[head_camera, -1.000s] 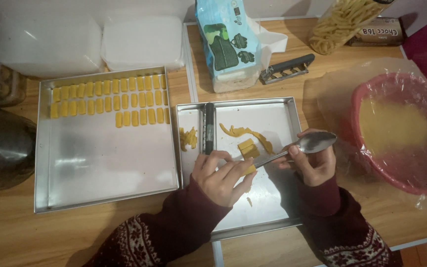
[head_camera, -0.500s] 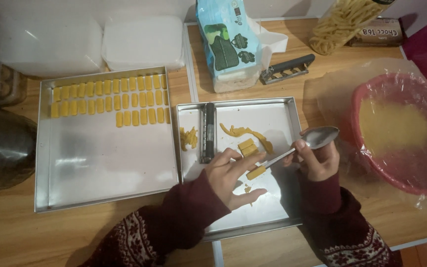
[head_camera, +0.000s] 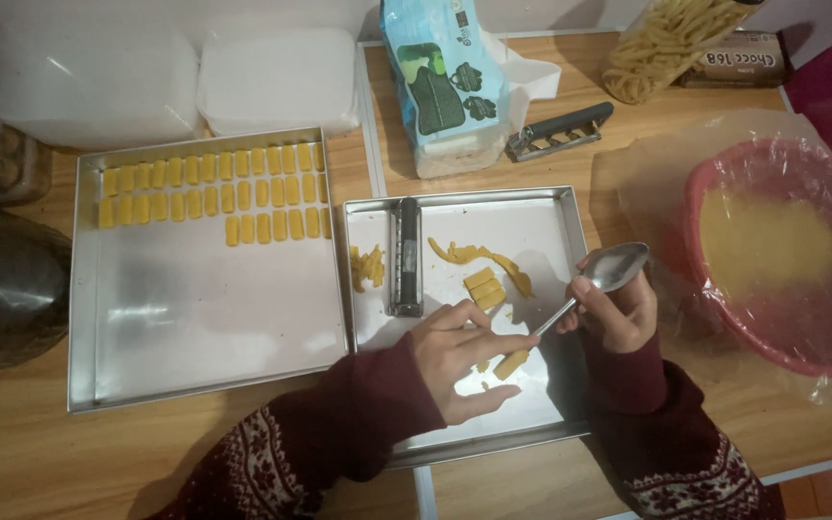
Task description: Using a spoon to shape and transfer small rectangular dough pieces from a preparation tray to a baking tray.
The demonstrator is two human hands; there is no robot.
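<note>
A large shiny square metal tray (head_camera: 195, 318) holds rows of small yellow ridged dough pieces (head_camera: 209, 193). Right of it, on a smaller steel tray (head_camera: 551, 217), the left hand (head_camera: 459, 358) lies with fingers spread loose, a yellow dough stick (head_camera: 511, 364) at its fingertips. The right hand (head_camera: 618, 313) is pinched around a polished metal spoon (head_camera: 604, 274). Farthest right sits a round pink plastic bowl (head_camera: 782, 260) under wrinkled clear film.
</note>
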